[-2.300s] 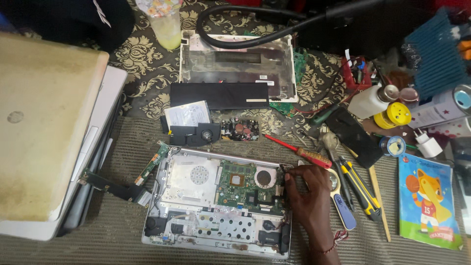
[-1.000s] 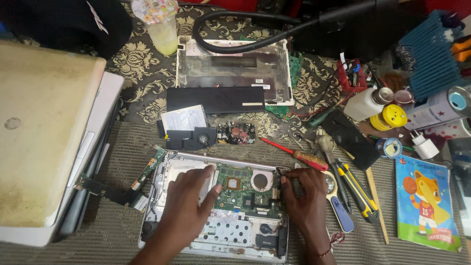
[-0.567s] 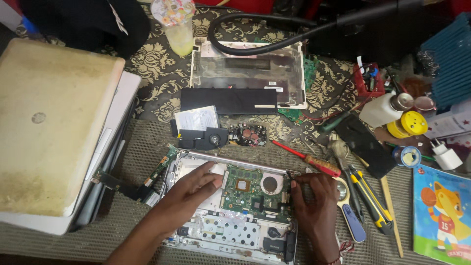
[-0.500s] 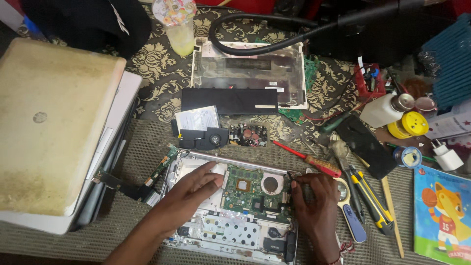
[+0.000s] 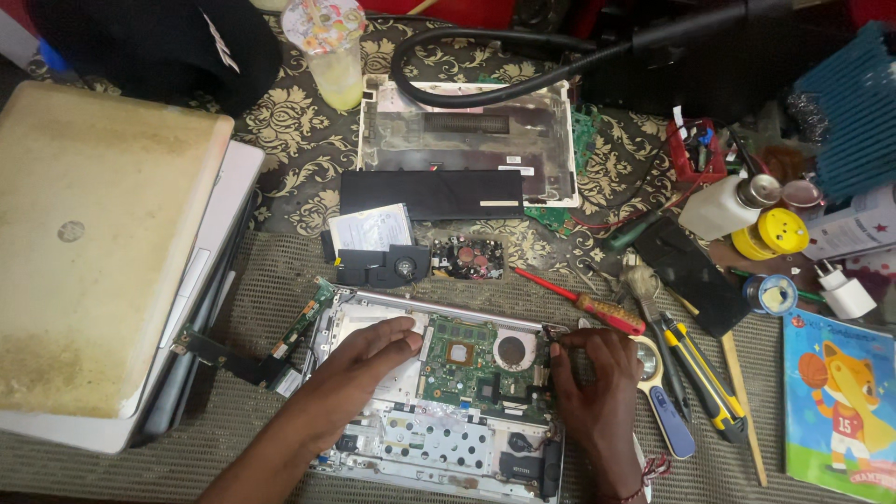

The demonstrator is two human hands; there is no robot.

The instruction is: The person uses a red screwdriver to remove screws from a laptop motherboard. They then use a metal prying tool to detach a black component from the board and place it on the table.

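Left hand (image 5: 359,359) is resting flat on the opened laptop (image 5: 439,401), grip empty; right hand (image 5: 593,373) is pinching narrowly at its green board's (image 5: 471,359) right edge.

The left hand (image 5: 359,359) covers the left part of the open laptop base (image 5: 439,401), so what lies beneath its palm cannot be told. The right hand (image 5: 593,373) hides the base's right edge, and whether its fingertips pinch anything is too small to tell. The base's lower edge is cut off by the picture's bottom. The children's book (image 5: 840,397) runs off the right edge. The black bag (image 5: 159,47) and the plastic cup (image 5: 327,47) are cut by the top. The closed laptop (image 5: 98,243) hides most of the devices stacked under it.
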